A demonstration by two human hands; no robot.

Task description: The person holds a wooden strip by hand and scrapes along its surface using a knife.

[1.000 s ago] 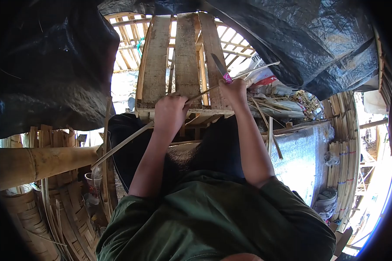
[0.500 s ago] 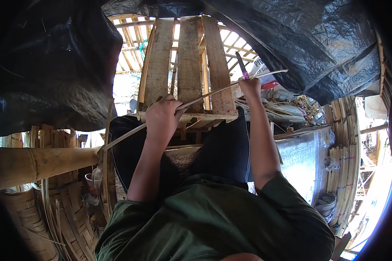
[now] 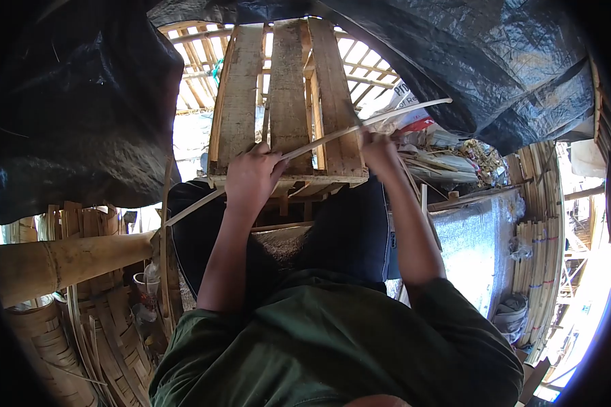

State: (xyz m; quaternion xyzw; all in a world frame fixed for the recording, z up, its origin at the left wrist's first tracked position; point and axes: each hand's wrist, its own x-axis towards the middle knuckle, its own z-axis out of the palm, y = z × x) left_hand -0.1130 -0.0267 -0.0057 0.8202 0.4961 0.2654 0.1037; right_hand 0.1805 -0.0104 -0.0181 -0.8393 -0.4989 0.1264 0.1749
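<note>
Pale, slender bamboo strip (image 3: 326, 140) is being pinched by the left hand (image 3: 250, 178), ten o'clock.
Dark-bladed knife (image 3: 357, 118) is being gripped by the right hand's (image 3: 381, 154) curled fingers, two o'clock; progress is not being revealed.

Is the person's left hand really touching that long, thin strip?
Touching. The head view shows the left hand closed around the strip, which sticks out on both sides of the grip.
</note>
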